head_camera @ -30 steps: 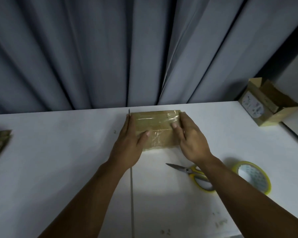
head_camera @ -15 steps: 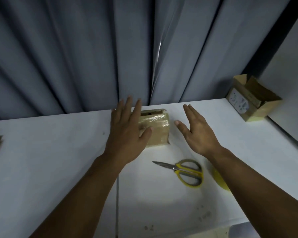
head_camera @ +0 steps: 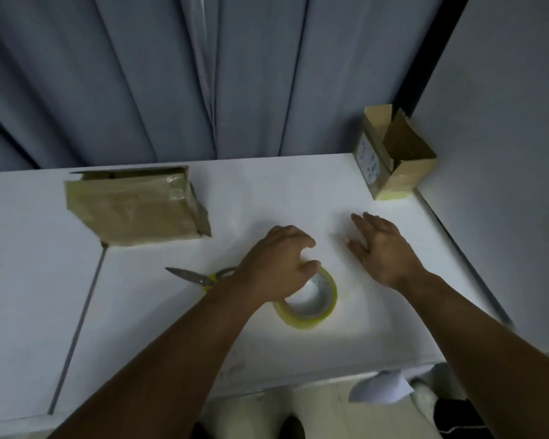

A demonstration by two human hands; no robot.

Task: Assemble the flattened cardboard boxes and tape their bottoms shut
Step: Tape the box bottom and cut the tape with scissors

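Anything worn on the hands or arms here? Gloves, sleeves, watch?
Nothing worn. Left hand and right hand are bare: no gloves, rings or markings visible. Left forearm and right forearm are bare to the frame edge: no sleeves, watch or bands.

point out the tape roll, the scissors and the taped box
tape roll (head_camera: 301, 321), head view, on its yellow near rim
scissors (head_camera: 189, 276), head view, on the metal blades
taped box (head_camera: 133, 213), head view, on its taped upper face
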